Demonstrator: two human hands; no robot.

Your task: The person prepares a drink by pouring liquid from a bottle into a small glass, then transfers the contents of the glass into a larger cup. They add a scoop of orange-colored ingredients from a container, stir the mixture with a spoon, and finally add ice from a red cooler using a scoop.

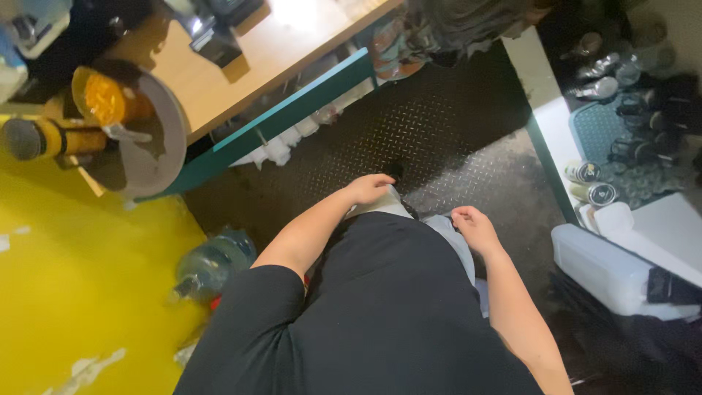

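I look straight down my own body, black shirt and grey trousers, onto a dark diamond-plate floor (439, 139). My left hand (369, 189) hangs in front of my left thigh with fingers curled loosely and nothing in it. My right hand (474, 225) rests by my right hip, fingers curled inward, also holding nothing. Neither hand touches anything but my clothing.
A wooden counter (278, 51) with a teal edge stands at upper left, with a round grey machine and orange contents (110, 99) on it. A large clear water jug (212, 263) lies by a yellow surface (73, 292). At right are a white plastic container (614, 271), cans (592, 183) and metal utensils (607, 73).
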